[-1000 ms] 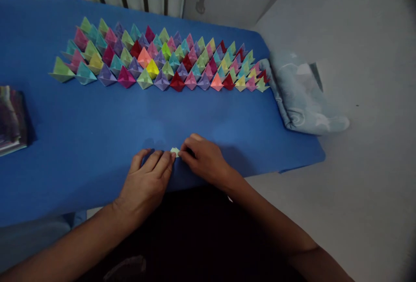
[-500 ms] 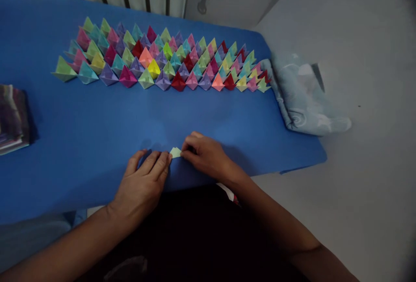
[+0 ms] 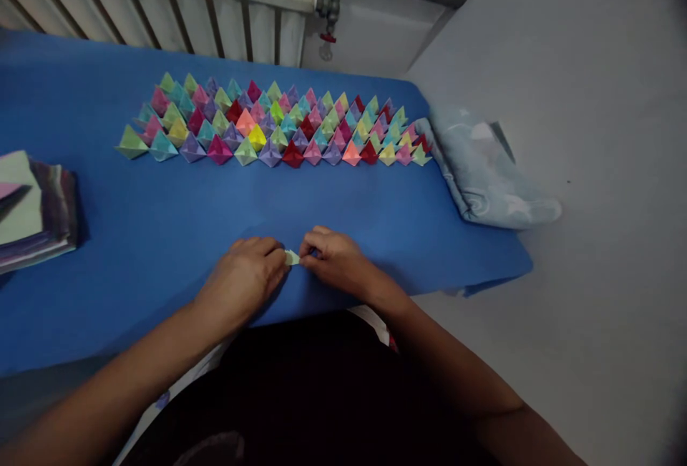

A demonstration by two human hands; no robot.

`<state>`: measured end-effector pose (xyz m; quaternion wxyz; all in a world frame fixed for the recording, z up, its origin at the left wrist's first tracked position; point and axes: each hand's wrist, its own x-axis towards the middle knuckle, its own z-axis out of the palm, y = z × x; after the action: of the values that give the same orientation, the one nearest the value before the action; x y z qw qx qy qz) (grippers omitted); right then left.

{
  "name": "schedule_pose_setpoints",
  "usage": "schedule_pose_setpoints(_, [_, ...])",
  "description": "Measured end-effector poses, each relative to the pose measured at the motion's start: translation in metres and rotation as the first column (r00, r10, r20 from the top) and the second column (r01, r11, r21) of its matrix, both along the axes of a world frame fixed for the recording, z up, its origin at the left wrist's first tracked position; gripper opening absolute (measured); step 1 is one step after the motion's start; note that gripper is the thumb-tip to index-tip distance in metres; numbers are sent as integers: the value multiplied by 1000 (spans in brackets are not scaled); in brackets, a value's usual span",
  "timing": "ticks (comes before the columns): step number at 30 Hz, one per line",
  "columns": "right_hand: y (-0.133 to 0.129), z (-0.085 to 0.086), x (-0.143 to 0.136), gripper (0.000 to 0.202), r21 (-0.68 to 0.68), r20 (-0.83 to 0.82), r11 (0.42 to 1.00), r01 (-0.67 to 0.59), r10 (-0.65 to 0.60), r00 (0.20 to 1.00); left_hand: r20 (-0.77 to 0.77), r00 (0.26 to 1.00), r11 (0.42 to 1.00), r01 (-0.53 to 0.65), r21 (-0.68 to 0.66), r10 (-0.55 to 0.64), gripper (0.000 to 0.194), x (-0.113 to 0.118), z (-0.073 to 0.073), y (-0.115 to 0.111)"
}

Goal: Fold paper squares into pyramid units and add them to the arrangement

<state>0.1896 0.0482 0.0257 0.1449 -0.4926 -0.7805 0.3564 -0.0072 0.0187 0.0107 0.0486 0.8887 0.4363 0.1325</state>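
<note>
Our left fingers (image 3: 275, 260) and right fingers (image 3: 316, 238) pinching opposite ends of pale folded paper (image 3: 292, 258), tabletop (image 3: 215, 197) under them, rowed paper boats (image 3: 293, 155) beyond, paper stack (image 3: 39, 215) well left, folded cloth (image 3: 483, 180) well right

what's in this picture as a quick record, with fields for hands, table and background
Left hand: pinches one end of the pale green paper
Right hand: pinches its other end
Surface: blue table
Beyond hands: rows of multicoloured folded pieces
Far left: stack of sheets
Right end: folded grey-blue cloth
Background: radiator, red-handled valve
</note>
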Motion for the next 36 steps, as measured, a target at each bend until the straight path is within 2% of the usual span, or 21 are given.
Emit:
schedule_pose_setpoints(2, [-3, -3, 0, 13, 22, -15, 999, 24, -24, 1000, 59, 997, 990, -45, -132, 53, 18, 1, 2, 8])
schedule_pose_setpoints(4, [-7, -5, 0, 17, 46, -39, 998, 43, -42, 998, 111, 983, 956, -114, -271, 149, 14, 2, 4, 10])
schedule_pose_setpoints(7, [-12, -7, 2, 29, 54, -78, 997, 48, -44, 996, 146, 957, 883, -166, -438, 252, 30, 1, 10, 8])
schedule_pose_setpoints(11, [-14, -7, 7, 31, 32, -157, 999, 34, -28, 987, 168, 944, 827, -152, -542, 283, 34, -2, 19, 4])
schedule_pose_setpoints(14, [-15, -7, 5, 19, 35, -183, 999, 35, -28, 983, 218, 939, 813, -98, -574, 267, 35, -5, 22, 3])
schedule_pose_setpoints(19, [-20, -6, -1, 12, 75, -118, 997, -17, 26, 993, 250, 923, 809, -101, -578, 294, 34, -8, 17, 1])
schedule_pose_setpoints(26, [-26, -14, -4, 15, 169, -88, 985, 10, 5, 996, 338, 904, 833, -36, -551, 262, 26, -5, 11, 4])
schedule_pose_setpoints(28, [-16, -16, -4, 14, 279, -93, 960, -5, 33, 995, 346, 905, 849, -32, -527, 249, 22, -3, 11, 17])
schedule_pose_setpoints(30, [2, -17, -4, 13, 419, -69, 907, -42, 77, 995, 350, 909, 892, -50, -448, 227, 20, -1, 12, 38])
schedule_pose_setpoints(33, [42, -14, -6, 14, 577, 6, 811, -93, 110, 994, 358, 916, 954, -77, -289, 182, 18, 0, 15, 80])
schedule_pose_setpoints(36, [84, -10, -10, 12, 653, 97, 745, -132, 91, 991, 383, 911, 977, -86, -196, 157, 19, 0, 16, 117])
